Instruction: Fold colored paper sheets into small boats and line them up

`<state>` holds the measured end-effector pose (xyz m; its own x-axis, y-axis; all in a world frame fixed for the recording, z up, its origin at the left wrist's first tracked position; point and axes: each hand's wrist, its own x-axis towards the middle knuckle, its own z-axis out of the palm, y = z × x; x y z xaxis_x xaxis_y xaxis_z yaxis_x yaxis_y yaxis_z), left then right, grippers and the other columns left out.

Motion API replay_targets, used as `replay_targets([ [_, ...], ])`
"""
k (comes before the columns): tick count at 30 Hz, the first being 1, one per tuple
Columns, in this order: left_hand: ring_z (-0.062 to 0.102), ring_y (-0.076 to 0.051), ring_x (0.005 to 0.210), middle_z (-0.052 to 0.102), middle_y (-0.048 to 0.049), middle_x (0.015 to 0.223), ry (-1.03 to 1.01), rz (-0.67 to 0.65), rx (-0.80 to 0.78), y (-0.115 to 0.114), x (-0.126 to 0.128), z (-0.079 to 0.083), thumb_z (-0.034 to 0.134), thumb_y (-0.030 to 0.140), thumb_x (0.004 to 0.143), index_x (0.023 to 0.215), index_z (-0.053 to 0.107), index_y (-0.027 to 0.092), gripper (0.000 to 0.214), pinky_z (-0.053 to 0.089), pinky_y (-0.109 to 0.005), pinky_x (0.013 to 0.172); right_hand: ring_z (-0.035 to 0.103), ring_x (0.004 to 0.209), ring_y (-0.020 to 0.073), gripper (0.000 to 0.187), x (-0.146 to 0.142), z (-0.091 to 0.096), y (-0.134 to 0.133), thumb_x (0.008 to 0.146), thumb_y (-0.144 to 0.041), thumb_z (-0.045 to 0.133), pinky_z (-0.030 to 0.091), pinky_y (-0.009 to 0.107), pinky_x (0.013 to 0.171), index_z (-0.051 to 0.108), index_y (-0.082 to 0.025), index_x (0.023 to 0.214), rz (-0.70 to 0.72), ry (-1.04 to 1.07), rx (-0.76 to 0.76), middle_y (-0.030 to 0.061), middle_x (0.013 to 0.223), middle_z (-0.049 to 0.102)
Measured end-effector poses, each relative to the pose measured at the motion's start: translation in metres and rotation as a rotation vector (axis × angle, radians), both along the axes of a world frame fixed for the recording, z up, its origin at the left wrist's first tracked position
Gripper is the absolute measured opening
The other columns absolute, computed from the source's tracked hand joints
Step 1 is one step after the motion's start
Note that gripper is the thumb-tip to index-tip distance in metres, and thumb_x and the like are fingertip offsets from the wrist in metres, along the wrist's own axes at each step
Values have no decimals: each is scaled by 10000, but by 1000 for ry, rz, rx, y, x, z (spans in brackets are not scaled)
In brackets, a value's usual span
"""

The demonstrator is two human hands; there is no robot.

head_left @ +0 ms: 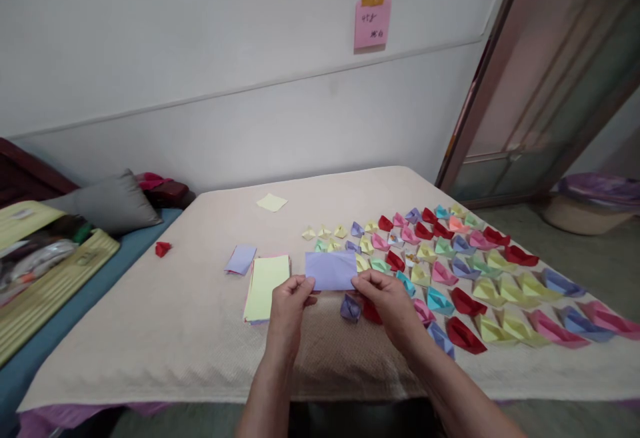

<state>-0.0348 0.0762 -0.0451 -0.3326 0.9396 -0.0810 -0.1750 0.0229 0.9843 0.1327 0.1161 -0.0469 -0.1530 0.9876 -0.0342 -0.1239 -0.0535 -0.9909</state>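
A purple sheet of paper (331, 270), wide and folded-looking, is held up above the cloth between both hands. My left hand (291, 298) pinches its lower left corner, thumb on the near face. At the lower right corner, my right hand (381, 293) grips it the same way. Left of my left hand lies a stack of yellow-topped paper (269, 286), with a smaller piece of purple paper (241, 259) beside it. A small purple paper boat (351, 307) sits just under the held sheet. Rows of coloured paper boats (465, 301) spread out to the right, partly hidden by my right hand.
The table bears a cream cloth (200, 338). A pale yellow sheet (271, 203) lies at the back and a crumpled red paper piece (163, 249) at the left. Further left are a grey cushion (113, 205) and an open yellow box (60, 281). A bin (590, 208) stands right.
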Motion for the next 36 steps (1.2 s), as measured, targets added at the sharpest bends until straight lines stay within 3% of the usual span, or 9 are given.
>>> replay_targets([
  [5,592,-161,829,650,-23,906,-85,21,126,1,9,2,694,226,644,578,521,157,197,425,-261,754,485,555,102,200,-4,3,-3,604,-255,713,364,224,511,536,-181,661,-141,75,19,17,793,610],
  [9,630,-177,822,656,-53,985,-85,86,109,4,9,-2,718,175,600,851,569,176,291,449,-293,764,477,496,114,344,-4,6,-3,596,-238,701,353,229,494,543,-203,900,-112,127,-40,-48,592,548],
  [13,628,-198,912,626,-102,1063,-88,128,110,6,8,-5,735,150,576,1067,537,171,531,458,-308,804,490,514,123,364,-3,6,0,566,-232,712,378,240,504,543,-198,887,-102,134,-18,-48,579,534],
  [16,620,-217,960,633,-121,1078,-185,29,119,4,12,-3,725,144,596,1132,510,157,578,454,-336,848,498,533,118,353,-3,5,1,560,-211,714,403,240,523,548,-202,871,-87,159,-19,-41,602,548],
  [21,629,-228,936,655,-122,1057,-216,-6,101,2,17,-1,712,129,612,1137,514,142,562,465,-341,831,595,690,160,440,-2,9,-1,541,-177,731,457,260,621,542,-196,939,9,258,-66,19,806,650],
  [25,638,-222,878,662,-111,997,-184,-55,74,4,16,-2,722,97,574,1112,519,131,577,476,-328,783,612,668,178,433,-2,14,-6,585,-191,704,459,270,597,536,-185,984,118,300,-99,24,784,665],
  [28,633,-211,867,650,-101,986,-204,-42,69,5,20,-2,714,105,579,1109,512,141,568,474,-321,776,606,637,174,394,-3,14,-8,604,-186,672,455,265,573,542,-175,976,83,276,-101,25,768,667],
  [33,610,-164,859,610,-59,967,-278,123,147,1,32,7,656,175,664,1004,515,195,368,465,-288,772,597,646,177,367,-4,10,-5,618,-193,648,458,272,587,545,-169,970,1,275,-97,13,729,643],
  [36,588,-137,794,610,-8,861,-243,58,212,-2,40,9,640,191,685,870,528,208,218,450,-254,737,559,601,157,361,-4,7,-2,619,-218,657,435,255,557,561,-172,963,-55,267,-54,-21,651,586],
])
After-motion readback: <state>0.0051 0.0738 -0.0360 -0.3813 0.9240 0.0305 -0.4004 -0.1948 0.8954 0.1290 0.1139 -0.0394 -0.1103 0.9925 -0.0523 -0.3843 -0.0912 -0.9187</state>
